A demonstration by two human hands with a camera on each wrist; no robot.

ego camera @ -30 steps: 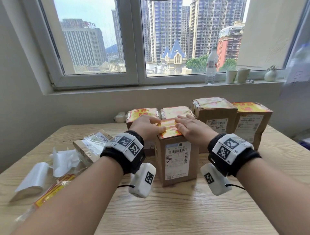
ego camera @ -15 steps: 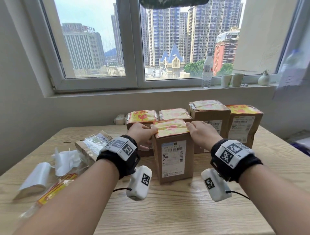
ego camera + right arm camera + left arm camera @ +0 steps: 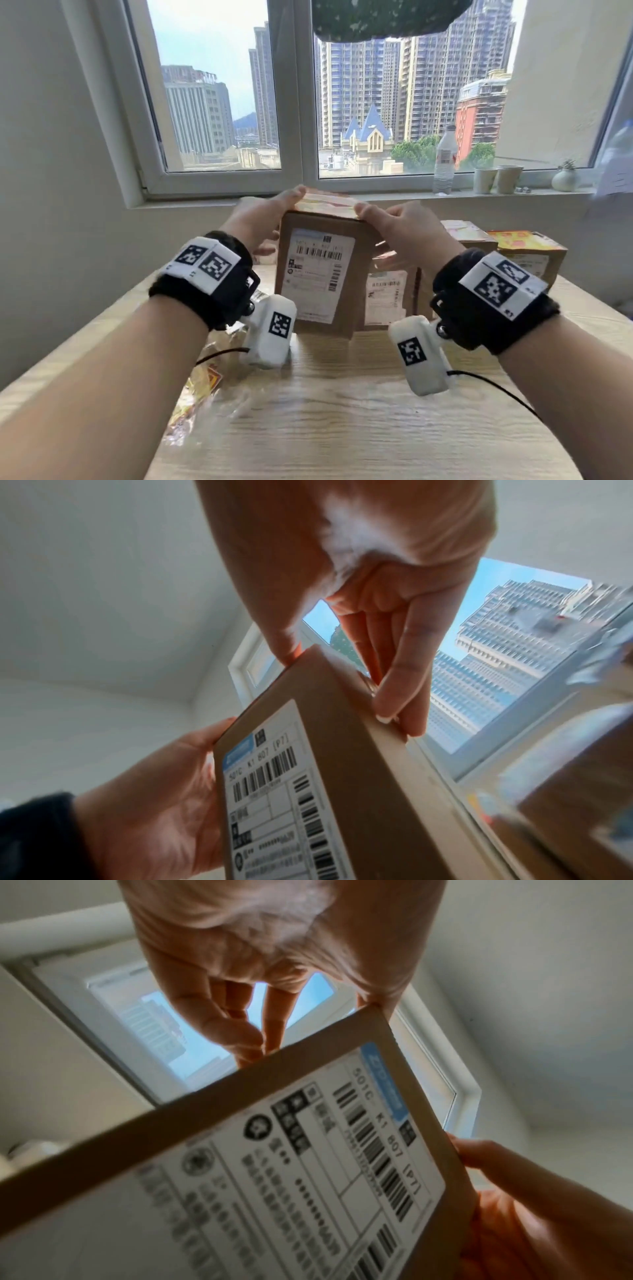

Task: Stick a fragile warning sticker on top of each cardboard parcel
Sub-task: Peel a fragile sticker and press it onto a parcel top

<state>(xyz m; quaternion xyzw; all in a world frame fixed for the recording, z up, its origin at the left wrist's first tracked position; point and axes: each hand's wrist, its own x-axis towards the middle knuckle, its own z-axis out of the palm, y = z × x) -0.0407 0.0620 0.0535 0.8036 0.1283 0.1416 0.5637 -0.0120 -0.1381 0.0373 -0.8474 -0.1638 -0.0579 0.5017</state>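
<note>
A brown cardboard parcel [image 3: 322, 274] with a white shipping label is held up off the wooden table [image 3: 342, 411], slightly tilted. A yellow and red fragile sticker [image 3: 325, 202] covers its top. My left hand [image 3: 272, 219] grips the parcel's left side, thumb at the top edge. My right hand [image 3: 387, 233] grips its right side the same way. The left wrist view shows the label side of the parcel [image 3: 274, 1177] under my left hand [image 3: 260, 993]. In the right wrist view my right hand [image 3: 377, 620] pinches the upper corner of the parcel [image 3: 342, 777].
Other stickered parcels stand behind on the right [image 3: 467, 236] [image 3: 529, 250], and one with a label [image 3: 387, 294] just behind the held one. Sticker sheets in plastic [image 3: 202, 383] lie at the left. A bottle [image 3: 444, 161] and cups [image 3: 484, 180] stand on the windowsill.
Both hands went from pressing the sticker on the parcel's top to its sides, then lifted the parcel up off the table.
</note>
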